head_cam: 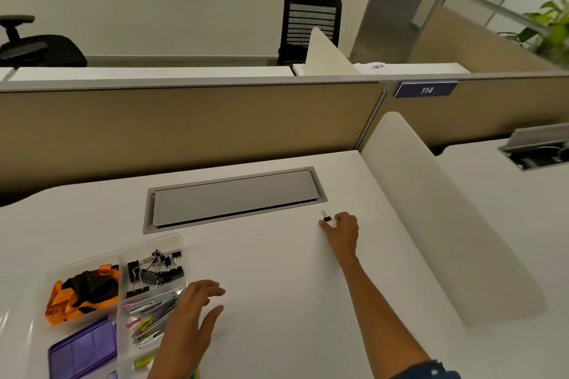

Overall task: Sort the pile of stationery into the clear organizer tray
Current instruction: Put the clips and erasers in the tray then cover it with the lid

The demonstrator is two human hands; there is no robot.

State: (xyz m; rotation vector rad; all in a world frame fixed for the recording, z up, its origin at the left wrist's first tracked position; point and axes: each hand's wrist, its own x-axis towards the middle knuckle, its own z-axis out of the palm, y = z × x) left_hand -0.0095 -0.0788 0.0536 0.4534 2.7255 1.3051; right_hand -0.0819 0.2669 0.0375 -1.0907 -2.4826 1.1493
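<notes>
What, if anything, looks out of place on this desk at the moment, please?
One small black binder clip lies alone on the desk, far right of the clear organizer tray, whose back compartment holds the other binder clips. The right hand is at it; whether it grips the clip is unclear.
</notes>
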